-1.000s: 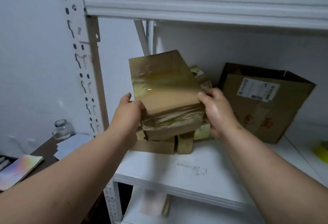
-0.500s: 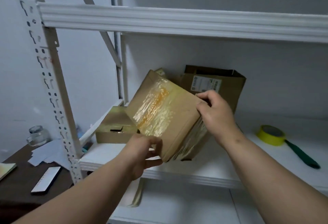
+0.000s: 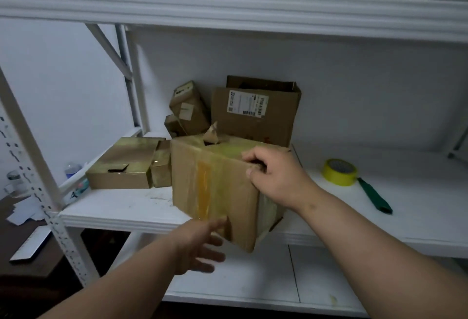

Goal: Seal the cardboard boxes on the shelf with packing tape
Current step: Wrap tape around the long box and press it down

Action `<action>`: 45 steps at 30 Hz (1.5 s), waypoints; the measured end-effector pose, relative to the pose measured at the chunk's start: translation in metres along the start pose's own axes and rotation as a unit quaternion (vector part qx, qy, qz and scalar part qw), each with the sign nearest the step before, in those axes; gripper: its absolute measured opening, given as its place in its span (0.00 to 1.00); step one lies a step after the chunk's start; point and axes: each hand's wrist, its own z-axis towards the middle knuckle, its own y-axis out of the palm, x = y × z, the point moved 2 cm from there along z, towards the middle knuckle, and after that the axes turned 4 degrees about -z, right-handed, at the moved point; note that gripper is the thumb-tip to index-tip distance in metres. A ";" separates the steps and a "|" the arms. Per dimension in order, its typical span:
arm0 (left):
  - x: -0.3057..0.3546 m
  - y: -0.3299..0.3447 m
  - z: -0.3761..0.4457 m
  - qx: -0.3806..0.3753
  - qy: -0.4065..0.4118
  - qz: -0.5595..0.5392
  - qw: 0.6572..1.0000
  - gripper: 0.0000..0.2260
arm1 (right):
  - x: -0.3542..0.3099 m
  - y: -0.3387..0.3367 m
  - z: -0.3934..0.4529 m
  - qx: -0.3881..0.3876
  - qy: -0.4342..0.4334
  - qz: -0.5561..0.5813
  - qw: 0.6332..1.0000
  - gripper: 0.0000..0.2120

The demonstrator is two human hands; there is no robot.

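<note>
A brown cardboard box [image 3: 215, 192] with glossy tape on its front hangs partly over the front edge of the white shelf [image 3: 121, 207]. My right hand [image 3: 276, 174] grips its upper right corner. My left hand [image 3: 200, 245] is under its lower front edge with fingers spread; whether it touches the box is unclear. A flat taped box [image 3: 121, 164] lies to the left. Two small boxes [image 3: 187, 111] and a larger open box [image 3: 255, 116] with a label stand at the back. A yellow tape roll [image 3: 339, 172] lies on the shelf to the right.
A green-handled tool [image 3: 374, 197] lies beside the tape roll. An upper shelf beam [image 3: 228, 10] runs overhead and a perforated upright [image 3: 43, 192] stands at left. A dark table [image 3: 22, 242] with papers and a glass jar [image 3: 15, 179] sits at the lower left. A lower shelf [image 3: 253, 280] lies beneath.
The box has turned from tilted to upright and come down onto the shelf's front edge. My left hand has slipped off its bottom corner and opened. The view has shifted right.
</note>
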 end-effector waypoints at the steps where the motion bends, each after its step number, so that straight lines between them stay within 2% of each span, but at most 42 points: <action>1: -0.002 -0.003 0.001 -0.002 -0.005 0.053 0.999 0.16 | 0.004 0.004 -0.003 -0.025 -0.008 -0.024 0.999 0.09; 3: -0.004 -0.013 0.008 0.032 0.011 0.082 0.996 0.14 | 0.018 0.010 -0.008 -0.056 -0.003 -0.052 0.997 0.09; 5: -0.003 -0.034 0.018 0.145 0.075 0.040 0.986 0.11 | 0.032 0.013 -0.013 -0.049 0.029 -0.018 0.998 0.12; 7: 0.004 -0.060 0.024 0.300 0.154 0.001 0.941 0.10 | 0.042 0.013 -0.013 -0.012 0.071 0.039 0.997 0.17; 8: 0.009 -0.072 0.025 0.350 0.187 -0.018 0.918 0.11 | 0.044 0.014 -0.012 0.006 0.090 0.056 0.994 0.18; 10: 0.023 -0.086 0.023 0.382 0.221 -0.067 0.895 0.17 | 0.047 0.015 -0.007 0.056 0.117 0.058 0.990 0.16; 12: 0.038 -0.091 0.023 0.335 0.248 -0.110 0.902 0.23 | 0.052 0.017 -0.001 0.128 0.155 0.059 0.978 0.12; 13: 0.046 -0.091 0.021 0.303 0.259 -0.114 0.910 0.24 | 0.056 0.019 0.001 0.142 0.192 0.064 0.969 0.14; 16: 0.068 -0.089 0.023 0.194 0.282 -0.098 0.935 0.26 | 0.068 0.029 0.008 0.102 0.308 0.116 0.939 0.27; 20: 0.077 -0.091 0.026 0.155 0.284 -0.005 0.946 0.25 | 0.079 0.029 0.021 0.108 0.319 0.223 0.915 0.37; 23: 0.080 -0.100 0.030 0.149 0.290 0.072 0.943 0.32 | 0.081 0.024 0.032 0.089 0.312 0.207 0.923 0.35; 25: 0.089 -0.103 0.030 0.168 0.304 0.157 0.924 0.33 | 0.077 0.020 0.042 0.071 0.305 0.094 0.945 0.30; 28: 0.107 -0.098 0.026 0.181 0.373 0.302 0.858 0.30 | 0.068 0.019 0.058 0.062 0.279 -0.063 0.956 0.29; 30: 0.118 -0.092 0.026 0.162 0.392 0.374 0.825 0.28 | 0.062 0.024 0.067 0.052 0.248 -0.117 0.960 0.27; 34: 0.128 -0.083 0.036 0.109 0.379 0.425 0.815 0.25 | 0.066 0.027 0.070 0.060 0.278 -0.084 0.955 0.26; 37: 0.130 -0.082 0.044 0.097 0.374 0.460 0.800 0.26 | 0.075 0.024 0.070 0.060 0.301 -0.027 0.951 0.28; 39: 0.133 -0.083 0.045 0.089 0.375 0.470 0.794 0.24 | 0.078 0.022 0.072 0.060 0.298 -0.012 0.953 0.28; 41: 0.136 -0.084 0.045 0.081 0.386 0.496 0.774 0.21 | 0.082 0.021 0.075 0.058 0.294 -0.003 0.954 0.27; 43: 0.138 -0.085 0.045 0.073 0.384 0.525 0.756 0.24 | 0.083 0.020 0.080 0.052 0.290 -0.003 0.955 0.26; 45: 0.139 -0.085 0.045 0.076 0.380 0.543 0.745 0.32 | 0.084 0.019 0.084 0.042 0.286 -0.010 0.957 0.25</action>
